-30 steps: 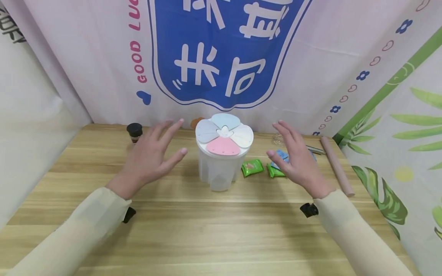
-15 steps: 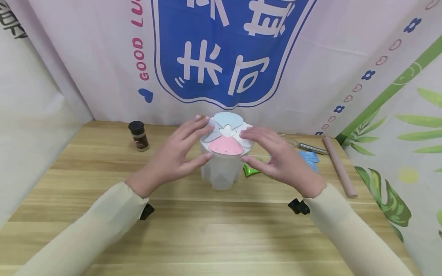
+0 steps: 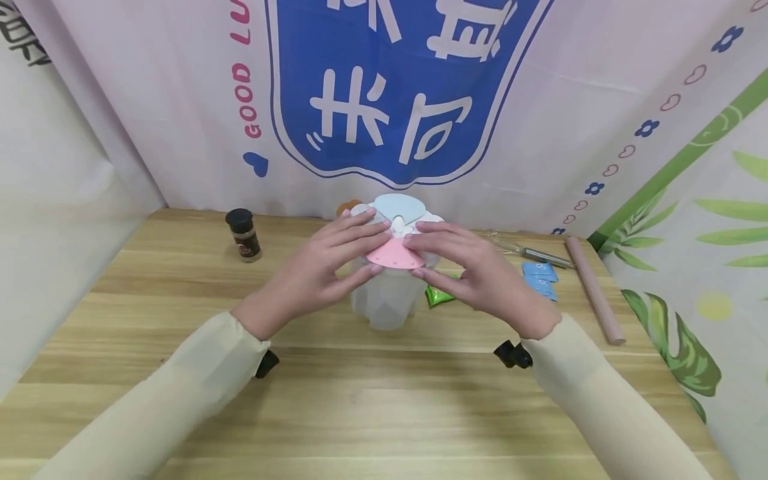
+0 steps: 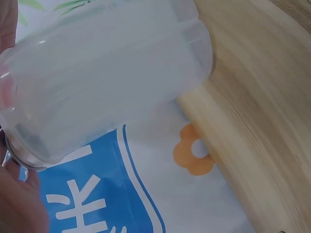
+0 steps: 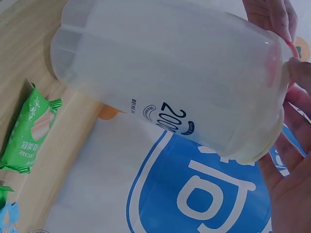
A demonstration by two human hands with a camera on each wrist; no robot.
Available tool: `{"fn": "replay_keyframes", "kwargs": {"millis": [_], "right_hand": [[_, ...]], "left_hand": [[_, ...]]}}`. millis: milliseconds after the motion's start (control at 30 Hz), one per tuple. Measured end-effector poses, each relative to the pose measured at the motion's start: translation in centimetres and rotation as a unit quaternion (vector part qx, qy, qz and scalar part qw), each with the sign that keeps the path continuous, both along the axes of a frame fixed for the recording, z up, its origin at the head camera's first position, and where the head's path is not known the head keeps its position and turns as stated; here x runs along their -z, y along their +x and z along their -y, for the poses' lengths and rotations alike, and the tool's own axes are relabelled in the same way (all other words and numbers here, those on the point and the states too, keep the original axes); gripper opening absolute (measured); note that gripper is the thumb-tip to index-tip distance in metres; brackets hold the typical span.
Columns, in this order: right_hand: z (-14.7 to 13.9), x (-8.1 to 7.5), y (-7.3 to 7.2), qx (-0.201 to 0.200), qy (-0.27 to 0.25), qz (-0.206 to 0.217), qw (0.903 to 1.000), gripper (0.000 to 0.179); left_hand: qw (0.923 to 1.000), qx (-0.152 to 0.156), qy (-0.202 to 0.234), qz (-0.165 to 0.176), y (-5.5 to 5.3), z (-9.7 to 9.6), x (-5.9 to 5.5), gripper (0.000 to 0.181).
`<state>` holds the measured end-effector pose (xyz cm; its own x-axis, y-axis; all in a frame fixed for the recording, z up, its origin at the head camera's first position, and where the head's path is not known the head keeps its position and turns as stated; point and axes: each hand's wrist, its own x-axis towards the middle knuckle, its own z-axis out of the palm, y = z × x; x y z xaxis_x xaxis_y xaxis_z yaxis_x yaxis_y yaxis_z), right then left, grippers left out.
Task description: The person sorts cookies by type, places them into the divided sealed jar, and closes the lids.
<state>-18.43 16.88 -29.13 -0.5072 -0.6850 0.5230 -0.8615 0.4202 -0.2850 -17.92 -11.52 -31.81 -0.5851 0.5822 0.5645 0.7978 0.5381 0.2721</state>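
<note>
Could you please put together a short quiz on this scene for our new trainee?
1. Multiple choice: which part of the clear container do the left grip and the right grip both touch? A, the base; B, the lid; C, neither of these.
2. True or false: the black-capped jar stands upright to the left of the container, as the person sees it.
3. Compare: which lies farther to the person's right, the blue packets or the pink rod?

Key: 1, B, the lid; 2, true; 3, the pink rod.
</note>
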Motion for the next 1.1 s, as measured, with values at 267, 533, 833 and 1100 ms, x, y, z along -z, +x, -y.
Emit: {"fn": "replay_keyframes", "kwargs": {"millis": [267,533,833,1100], "right_hand": [[-0.21,-0.34,-0.16,-0.001,-0.006,0.046,0.9989,0.04],[-0.33,-0.48,-0.21,0.003,-0.019,0.08,0.9966,0.039],[-0.42,-0.28,-0.25,-0.007,-0.028,0.048,0.9984,0.037],[-0.49,-0.12,-0.22,-0.011,-0.033,0.041,0.9986,0.038]], "left_hand": [[0.9999,-0.004,-0.008,0.007,0.07,-0.15,-0.24,0.051],[0.9998,0.002,0.018,0.008,0.23,-0.36,-0.12,0.047],[0.9991,0.009,0.04,0.012,0.34,-0.57,0.02,0.046],[0.9986,0.007,0.051,0.009,0.46,-0.74,0.25,0.043]]}}
